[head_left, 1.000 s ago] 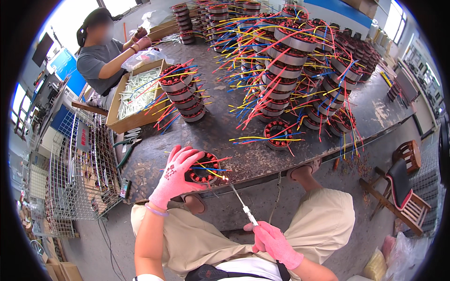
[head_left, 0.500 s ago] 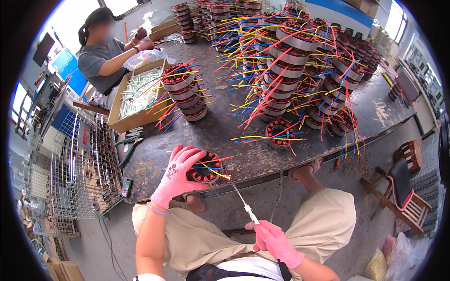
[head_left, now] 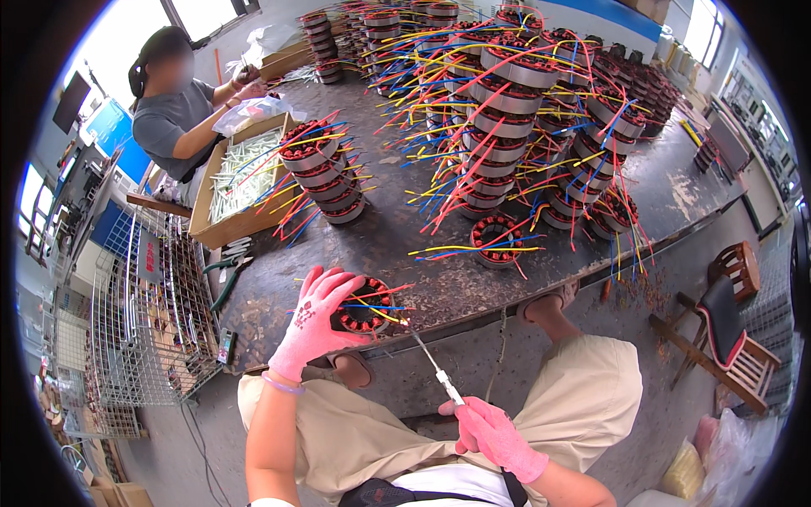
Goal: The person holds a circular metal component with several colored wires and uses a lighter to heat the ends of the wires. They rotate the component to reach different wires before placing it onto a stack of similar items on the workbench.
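My left hand point(head_left: 314, 325), in a pink glove, grips a motor stator point(head_left: 369, 324) with red coils from its left side, at the table's near edge. Red, yellow and blue wires stick out from the stator to the right. My right hand point(head_left: 494, 435), gloved in pink too, is closed round a slim pen-shaped tool point(head_left: 439, 369) with a white handle and a thin metal shaft. Its tip meets or nearly meets the yellow wire ends, where a small bright glow shows. A single stator point(head_left: 497, 242) with wires lies to the right of the held one.
Tall stacks of wired stators point(head_left: 498, 127) fill the far right; a shorter stack point(head_left: 325, 182) stands left of them. Beside it is a cardboard box point(head_left: 245, 221) of white tubes. Green-handled pliers point(head_left: 224, 283) lie at the left edge. A co-worker point(head_left: 173, 110) sits at far left.
The view has shifted slightly, moving the table's contents a little left. The bright glow at the wire ends has become smaller. Both hands keep their grips.
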Demonstrator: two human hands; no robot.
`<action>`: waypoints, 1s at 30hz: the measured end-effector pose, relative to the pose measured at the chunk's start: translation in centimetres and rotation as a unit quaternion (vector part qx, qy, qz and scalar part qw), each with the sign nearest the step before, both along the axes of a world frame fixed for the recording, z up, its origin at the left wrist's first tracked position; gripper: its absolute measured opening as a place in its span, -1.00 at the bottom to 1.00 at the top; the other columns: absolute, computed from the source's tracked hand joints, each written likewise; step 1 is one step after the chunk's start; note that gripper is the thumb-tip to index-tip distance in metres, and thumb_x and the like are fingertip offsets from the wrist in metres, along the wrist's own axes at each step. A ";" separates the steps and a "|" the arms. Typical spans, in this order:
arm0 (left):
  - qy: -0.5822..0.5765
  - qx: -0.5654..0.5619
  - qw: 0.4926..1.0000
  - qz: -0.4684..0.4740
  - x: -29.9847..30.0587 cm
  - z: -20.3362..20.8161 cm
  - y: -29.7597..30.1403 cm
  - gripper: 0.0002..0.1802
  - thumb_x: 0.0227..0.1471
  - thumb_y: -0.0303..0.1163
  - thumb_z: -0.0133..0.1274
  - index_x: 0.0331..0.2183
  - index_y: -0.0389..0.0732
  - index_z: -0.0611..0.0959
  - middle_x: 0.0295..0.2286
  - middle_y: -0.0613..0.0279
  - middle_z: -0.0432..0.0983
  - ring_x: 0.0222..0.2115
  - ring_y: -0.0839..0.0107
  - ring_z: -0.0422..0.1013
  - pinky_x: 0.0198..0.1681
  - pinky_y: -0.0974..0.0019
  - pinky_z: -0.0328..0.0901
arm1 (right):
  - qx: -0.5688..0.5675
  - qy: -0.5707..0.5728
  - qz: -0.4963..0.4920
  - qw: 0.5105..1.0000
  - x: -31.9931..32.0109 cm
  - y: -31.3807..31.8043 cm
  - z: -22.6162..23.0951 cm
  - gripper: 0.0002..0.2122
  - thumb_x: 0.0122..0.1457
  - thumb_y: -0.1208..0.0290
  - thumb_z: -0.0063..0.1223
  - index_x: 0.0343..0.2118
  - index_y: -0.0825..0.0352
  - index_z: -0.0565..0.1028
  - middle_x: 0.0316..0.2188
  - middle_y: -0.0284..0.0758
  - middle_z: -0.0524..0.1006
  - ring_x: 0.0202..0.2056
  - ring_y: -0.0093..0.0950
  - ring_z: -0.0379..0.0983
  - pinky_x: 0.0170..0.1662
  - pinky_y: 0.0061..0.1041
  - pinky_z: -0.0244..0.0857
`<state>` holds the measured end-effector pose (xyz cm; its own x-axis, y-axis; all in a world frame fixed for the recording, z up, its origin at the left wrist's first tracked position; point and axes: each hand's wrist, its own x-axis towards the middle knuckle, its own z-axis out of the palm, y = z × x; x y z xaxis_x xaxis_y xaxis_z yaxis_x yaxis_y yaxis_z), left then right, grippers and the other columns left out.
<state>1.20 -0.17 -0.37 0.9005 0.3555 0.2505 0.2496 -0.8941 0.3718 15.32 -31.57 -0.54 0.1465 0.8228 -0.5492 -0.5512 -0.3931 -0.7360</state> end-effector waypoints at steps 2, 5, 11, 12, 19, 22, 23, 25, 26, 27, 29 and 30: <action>0.005 0.000 1.000 -0.001 0.1 0.2 -0.1 0.02 -0.47 -0.16 0.51 0.13 -0.14 0.51 0.08 0.13 0.43 0.21 0.07 0.24 0.39 -0.12 -0.07 | -0.011 -0.006 0.001 1.000 0.0 0.1 0.1 -0.70 0.41 0.33 -0.20 0.01 0.39 0.49 -0.69 -0.48 0.26 -0.63 -0.68 0.20 -0.43 -0.56 0.34; 0.008 0.005 1.000 -0.002 0.1 0.1 0.0 0.03 -0.48 -0.16 0.51 0.13 -0.14 0.51 0.08 0.13 0.44 0.21 0.07 0.24 0.39 -0.12 -0.07 | -0.013 -0.023 0.006 1.000 0.0 0.2 0.2 -0.70 0.40 0.32 -0.19 0.01 0.39 0.50 -0.68 -0.47 0.26 -0.62 -0.66 0.23 -0.43 -0.56 0.34; 0.010 0.005 1.000 0.001 0.0 0.1 0.1 0.04 -0.49 -0.15 0.52 0.13 -0.13 0.51 0.07 0.14 0.44 0.21 0.07 0.24 0.38 -0.13 -0.06 | -0.024 -0.025 0.010 0.999 0.1 0.3 0.4 -0.69 0.40 0.33 -0.20 0.01 0.40 0.50 -0.67 -0.45 0.28 -0.62 -0.66 0.25 -0.43 -0.56 0.33; 0.009 0.004 1.000 0.002 0.1 0.0 0.1 0.04 -0.50 -0.15 0.52 0.13 -0.13 0.51 0.07 0.14 0.44 0.21 0.07 0.24 0.38 -0.13 -0.06 | -0.019 -0.029 0.011 0.999 0.1 0.2 0.3 -0.69 0.40 0.33 -0.20 0.01 0.40 0.50 -0.67 -0.45 0.28 -0.61 -0.66 0.25 -0.43 -0.56 0.33; 0.005 0.002 1.000 0.000 0.1 0.0 0.1 0.03 -0.50 -0.13 0.52 0.12 -0.14 0.52 0.06 0.08 0.44 0.20 0.05 0.25 0.38 -0.12 -0.06 | -0.018 -0.008 0.003 1.000 -0.1 0.3 0.3 -0.68 0.41 0.32 -0.20 0.02 0.42 0.49 -0.67 -0.47 0.26 -0.61 -0.66 0.23 -0.42 -0.56 0.33; 0.005 0.004 1.000 0.002 0.0 0.1 0.0 0.03 -0.50 -0.12 0.52 0.11 -0.15 0.52 0.06 0.05 0.43 0.20 0.03 0.25 0.38 -0.12 -0.06 | -0.018 -0.023 0.010 1.000 0.0 0.3 0.5 -0.68 0.42 0.31 -0.19 0.02 0.42 0.49 -0.67 -0.48 0.25 -0.61 -0.66 0.22 -0.42 -0.57 0.33; 0.005 0.005 1.000 0.001 0.1 0.0 0.0 0.03 -0.50 -0.12 0.52 0.11 -0.15 0.53 0.07 0.05 0.43 0.20 0.03 0.25 0.38 -0.12 -0.06 | -0.019 -0.030 0.012 0.999 0.0 0.3 0.5 -0.69 0.42 0.31 -0.19 0.02 0.41 0.49 -0.67 -0.48 0.25 -0.61 -0.66 0.22 -0.42 -0.57 0.32; 0.006 0.006 1.000 0.000 0.1 0.0 0.1 0.03 -0.50 -0.12 0.52 0.11 -0.15 0.53 0.07 0.04 0.42 0.20 0.02 0.24 0.38 -0.12 -0.06 | -0.017 -0.020 0.009 1.000 0.0 0.2 0.3 -0.69 0.42 0.31 -0.19 0.02 0.40 0.49 -0.66 -0.48 0.25 -0.60 -0.66 0.22 -0.42 -0.57 0.32; 0.007 0.005 1.000 0.000 0.1 0.0 0.1 0.03 -0.50 -0.11 0.52 0.11 -0.15 0.53 0.07 0.04 0.42 0.20 0.03 0.24 0.38 -0.12 -0.06 | -0.015 -0.015 0.008 1.000 0.0 0.2 0.3 -0.69 0.42 0.31 -0.19 0.02 0.40 0.49 -0.66 -0.48 0.25 -0.60 -0.66 0.22 -0.43 -0.57 0.32; 0.008 0.005 1.000 0.001 0.1 0.0 0.1 0.03 -0.50 -0.11 0.52 0.11 -0.15 0.53 0.07 0.04 0.42 0.20 0.03 0.24 0.38 -0.12 -0.06 | -0.014 -0.014 0.008 1.000 0.0 0.2 0.3 -0.69 0.42 0.31 -0.19 0.02 0.39 0.49 -0.66 -0.48 0.25 -0.60 -0.66 0.22 -0.43 -0.57 0.32; 0.007 0.005 1.000 0.000 0.0 0.0 0.1 0.04 -0.50 -0.12 0.52 0.11 -0.15 0.52 0.07 0.04 0.42 0.20 0.03 0.24 0.38 -0.12 -0.06 | -0.013 -0.012 0.008 1.000 0.0 0.2 0.2 -0.69 0.42 0.31 -0.19 0.02 0.39 0.49 -0.66 -0.48 0.25 -0.60 -0.65 0.23 -0.43 -0.57 0.32; 0.006 0.004 1.000 -0.001 0.0 -0.1 0.1 0.04 -0.50 -0.12 0.52 0.11 -0.15 0.52 0.07 0.04 0.42 0.20 0.03 0.24 0.38 -0.12 -0.06 | -0.013 -0.015 0.009 1.000 0.0 0.2 0.3 -0.69 0.42 0.31 -0.20 0.02 0.39 0.50 -0.66 -0.47 0.25 -0.60 -0.65 0.23 -0.43 -0.57 0.32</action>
<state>1.25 -0.08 -0.42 0.9040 0.3522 0.2424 0.2530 -0.8977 0.3606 15.34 -31.34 -0.24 0.1480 0.8105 -0.5667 -0.5212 -0.4231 -0.7412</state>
